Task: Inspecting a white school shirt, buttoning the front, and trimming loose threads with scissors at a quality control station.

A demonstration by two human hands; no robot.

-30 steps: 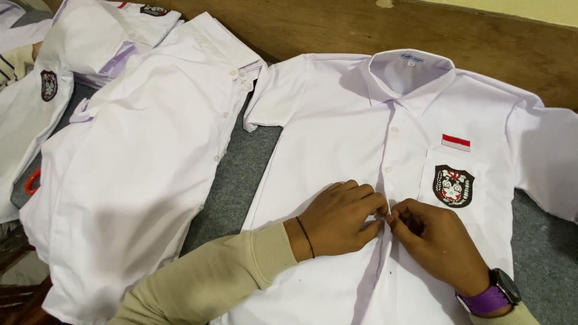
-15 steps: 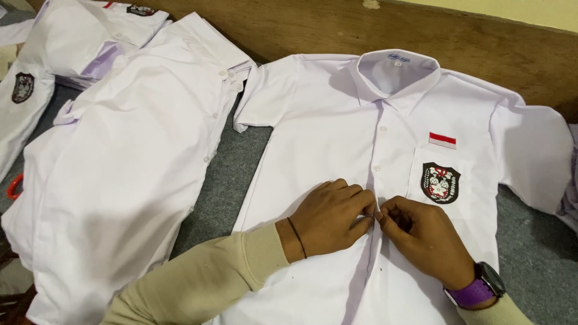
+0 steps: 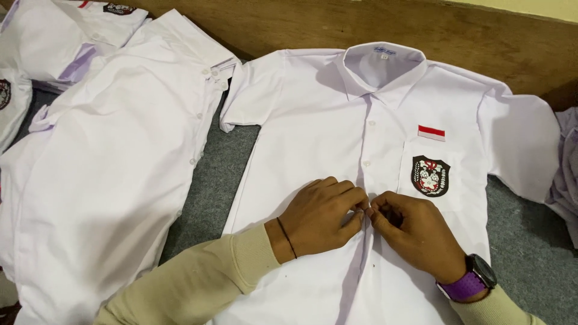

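We've got the white uniform shirt (image 3: pixel 313 120) flat on the grey mat (image 3: pixel 217 180), left hand (image 3: pixel 322 213) and right hand (image 3: pixel 412 232) both pinching the placket mid-chest. Best to keep both edges lined up and taut, so the button seats cleanly.

A grey carpeted floor (image 3: pixel 217 174) meets a brown wooden skirting board (image 3: pixel 481 36) below a pale yellowish wall (image 3: pixel 542 7).

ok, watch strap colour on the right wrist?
Purple strap, black watch body; head view shows it.
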